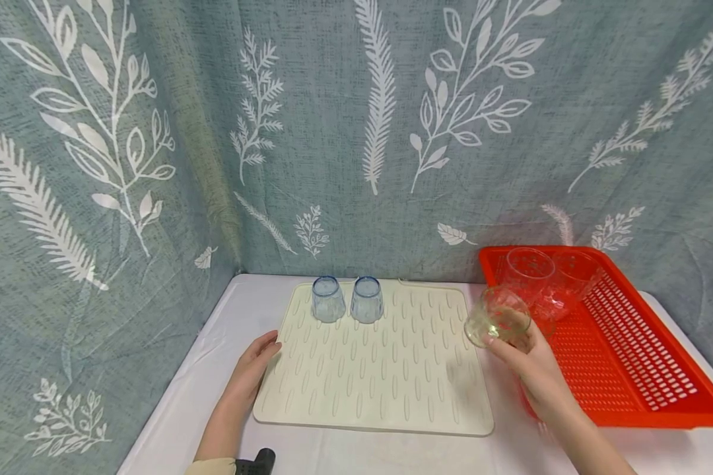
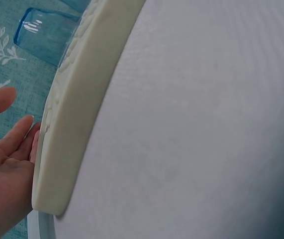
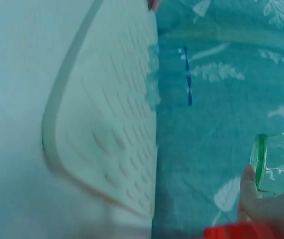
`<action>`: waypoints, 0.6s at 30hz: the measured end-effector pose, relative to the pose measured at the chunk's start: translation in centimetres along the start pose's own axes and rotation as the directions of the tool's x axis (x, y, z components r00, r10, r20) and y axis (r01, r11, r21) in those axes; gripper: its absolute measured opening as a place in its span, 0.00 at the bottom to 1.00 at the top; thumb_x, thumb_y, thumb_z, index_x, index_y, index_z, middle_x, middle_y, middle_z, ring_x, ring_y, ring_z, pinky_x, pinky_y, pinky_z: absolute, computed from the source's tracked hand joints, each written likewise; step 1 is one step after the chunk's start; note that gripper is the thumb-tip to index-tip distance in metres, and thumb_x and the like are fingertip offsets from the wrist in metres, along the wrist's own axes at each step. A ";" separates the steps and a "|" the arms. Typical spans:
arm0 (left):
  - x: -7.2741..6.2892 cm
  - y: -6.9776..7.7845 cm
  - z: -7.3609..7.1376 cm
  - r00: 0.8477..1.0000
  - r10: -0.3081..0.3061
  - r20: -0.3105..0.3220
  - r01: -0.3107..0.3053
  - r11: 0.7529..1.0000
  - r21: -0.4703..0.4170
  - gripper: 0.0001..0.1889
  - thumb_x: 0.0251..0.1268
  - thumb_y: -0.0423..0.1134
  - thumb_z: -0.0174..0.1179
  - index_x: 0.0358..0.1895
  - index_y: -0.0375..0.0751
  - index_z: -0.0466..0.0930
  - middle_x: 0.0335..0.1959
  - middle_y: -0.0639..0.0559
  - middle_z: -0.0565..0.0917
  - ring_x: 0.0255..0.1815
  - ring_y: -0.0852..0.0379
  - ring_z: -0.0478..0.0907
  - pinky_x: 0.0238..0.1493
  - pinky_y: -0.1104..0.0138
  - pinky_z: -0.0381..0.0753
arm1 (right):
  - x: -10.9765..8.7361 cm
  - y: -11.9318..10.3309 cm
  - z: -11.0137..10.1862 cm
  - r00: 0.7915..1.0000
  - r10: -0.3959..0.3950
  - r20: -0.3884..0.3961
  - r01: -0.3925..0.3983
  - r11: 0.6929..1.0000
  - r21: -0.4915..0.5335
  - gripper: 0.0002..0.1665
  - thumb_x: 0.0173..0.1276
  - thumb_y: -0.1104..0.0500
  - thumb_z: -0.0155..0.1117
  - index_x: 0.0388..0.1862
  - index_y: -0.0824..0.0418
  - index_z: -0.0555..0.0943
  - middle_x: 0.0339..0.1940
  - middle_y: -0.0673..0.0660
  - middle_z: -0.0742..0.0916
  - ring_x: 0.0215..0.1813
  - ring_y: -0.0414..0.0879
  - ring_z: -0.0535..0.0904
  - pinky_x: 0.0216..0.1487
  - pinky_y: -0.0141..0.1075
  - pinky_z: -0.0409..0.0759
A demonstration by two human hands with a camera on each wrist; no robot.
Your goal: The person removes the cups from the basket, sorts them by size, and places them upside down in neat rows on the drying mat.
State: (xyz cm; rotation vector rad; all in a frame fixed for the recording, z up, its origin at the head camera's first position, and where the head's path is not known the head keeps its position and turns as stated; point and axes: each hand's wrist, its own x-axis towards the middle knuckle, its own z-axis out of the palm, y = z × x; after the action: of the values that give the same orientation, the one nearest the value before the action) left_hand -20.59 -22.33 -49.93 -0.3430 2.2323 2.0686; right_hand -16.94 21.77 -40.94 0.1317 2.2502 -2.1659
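Observation:
My right hand holds a pale green glass in the air, tilted, between the red basket and the right side of a cream draining board. In the right wrist view, a fingertip presses near the thick green end of that glass. My left hand rests beside the board's left edge; in the left wrist view its fingers are extended and hold nothing. Two blue glasses, one left and one right, stand side by side at the board's back.
A red plastic basket stands on the right of the white table. Clear glasses are inside its back left part. A teal curtain with white leaf prints hangs behind and at the sides.

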 end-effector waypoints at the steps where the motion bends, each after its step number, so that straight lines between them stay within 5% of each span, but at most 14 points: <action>1: 0.0 0.0 0.0 1.000 0.000 -0.001 0.000 1.000 0.003 0.31 0.75 0.38 0.50 0.74 0.30 0.52 0.74 0.33 0.56 0.74 0.41 0.54 0.70 0.55 0.59 | 0.1 0.6 0.3 1.000 -0.017 0.001 0.017 1.000 -0.012 0.37 0.67 0.57 0.67 0.71 0.55 0.62 0.65 0.54 0.69 0.62 0.46 0.66 0.52 0.25 0.73; 8: 0.0 0.0 -0.1 1.000 -0.004 0.003 0.004 1.000 0.005 0.30 0.75 0.40 0.50 0.74 0.31 0.53 0.73 0.34 0.57 0.72 0.44 0.56 0.60 0.69 0.66 | 0.2 1.9 3.4 0.999 0.019 0.045 -0.015 0.996 -0.091 0.42 0.63 0.56 0.70 0.72 0.58 0.62 0.69 0.60 0.69 0.72 0.56 0.59 0.69 0.51 0.59; 13: 0.1 -0.3 -0.1 1.000 -0.003 -0.002 0.003 1.000 -0.006 0.31 0.75 0.39 0.50 0.74 0.31 0.53 0.73 0.34 0.56 0.72 0.43 0.56 0.67 0.58 0.63 | 0.3 3.1 5.2 0.997 0.026 0.073 -0.020 0.997 -0.073 0.39 0.61 0.60 0.71 0.70 0.58 0.65 0.68 0.60 0.71 0.70 0.56 0.61 0.68 0.51 0.59; 18: 0.1 -0.2 -0.1 1.000 -0.015 0.000 0.015 1.000 -0.005 0.31 0.75 0.41 0.50 0.75 0.33 0.53 0.74 0.35 0.56 0.72 0.44 0.56 0.63 0.66 0.66 | 0.3 4.2 6.7 0.995 0.050 0.090 -0.038 0.991 -0.127 0.40 0.58 0.56 0.73 0.68 0.56 0.67 0.67 0.59 0.73 0.69 0.58 0.63 0.66 0.53 0.62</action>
State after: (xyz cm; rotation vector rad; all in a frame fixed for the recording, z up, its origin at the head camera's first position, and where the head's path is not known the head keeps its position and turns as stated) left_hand -20.63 -22.48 -50.16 -0.3588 2.2174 2.0674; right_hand -17.22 15.25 -45.45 0.0763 2.2998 -1.9607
